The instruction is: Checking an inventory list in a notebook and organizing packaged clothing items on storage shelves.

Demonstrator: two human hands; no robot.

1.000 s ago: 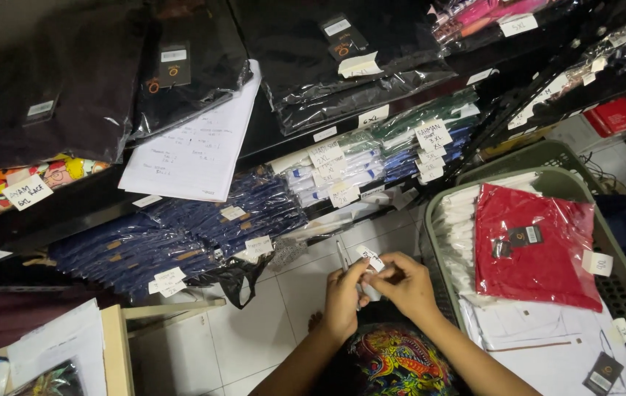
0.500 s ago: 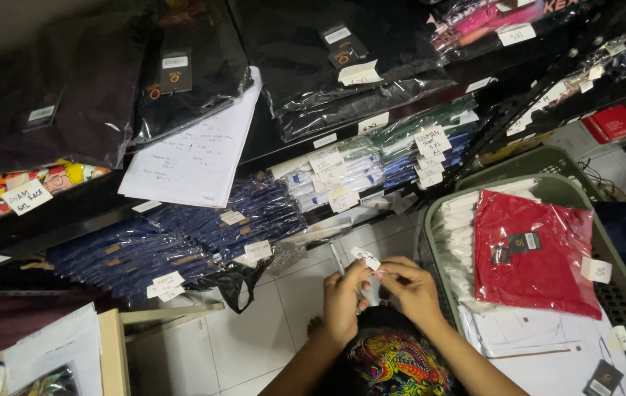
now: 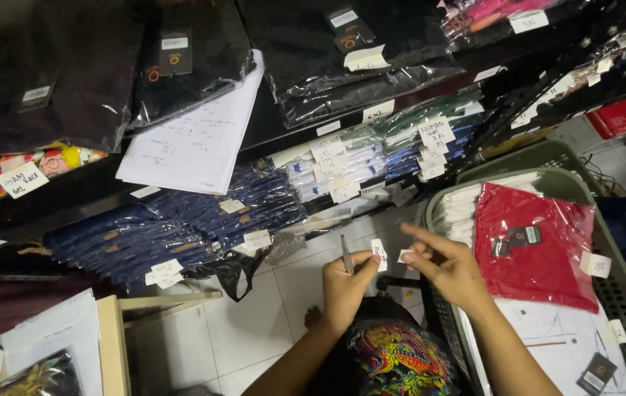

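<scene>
My left hand (image 3: 347, 287) holds a pen (image 3: 346, 254) upright and pinches a small white paper label (image 3: 379, 255) between thumb and fingers. My right hand (image 3: 445, 265) is just to its right, index finger stretched toward the label, with a smaller white paper scrap (image 3: 405, 255) at its fingertips. Both hands hover above the white tiled floor (image 3: 254, 323), in front of low shelves of bagged folded clothes. A colourful printed shirt (image 3: 393, 359) lies below my hands.
A green plastic basket (image 3: 547, 158) at right holds a red bagged shirt (image 3: 536, 246) and white papers. Shelves carry navy bagged garments (image 3: 181, 231), black ones (image 3: 181, 51) and a white handwritten sheet (image 3: 199, 136). A wooden box edge (image 3: 111, 345) sits lower left.
My hands have drawn apart: the right hand moved rightward with a scrap while the left keeps the label and pen. The view has shifted closer.
</scene>
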